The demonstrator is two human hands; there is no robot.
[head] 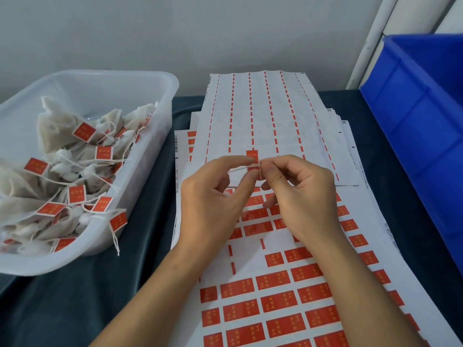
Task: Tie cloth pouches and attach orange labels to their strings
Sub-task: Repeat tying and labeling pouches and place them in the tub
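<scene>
Two bare hands meet above a sticker sheet (288, 291) on a dark-covered surface (140, 246). The left hand (213, 199) and right hand (298, 194) each pinch an orange label (252, 158) where a thin white string (241, 169) crosses it, seemingly to fold the sticker shut around the string. The pouch on that string is hidden. Finished, labelled pouches (62, 156) fill a clear tub (160, 136) at left, within easy reach; a blue bin (423, 116) stands at right.
</scene>
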